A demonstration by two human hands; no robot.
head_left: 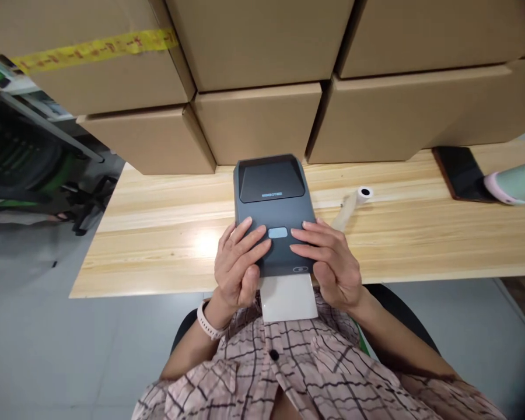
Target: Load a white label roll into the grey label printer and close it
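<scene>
A dark grey-blue label printer (273, 216) lies on the wooden table close to its front edge, with a glossy black window and a light blue button on top. A white label strip (289, 298) hangs out of its front, over the checked shirt. My left hand (240, 262) grips the printer's front left part, fingers on the lid left of the button and thumb at the front edge. On the other side my right hand (332, 259) holds the front right part in the same way. Neither hand touches the strip.
Cardboard boxes (258, 122) are stacked along the table's back. Right of the printer lies a small white roll (364, 193) with a pale strip trailing from it. Farther right are a dark phone (461, 172) and a mint-green cup (518, 182) on its side. An office chair (21, 151) stands at left.
</scene>
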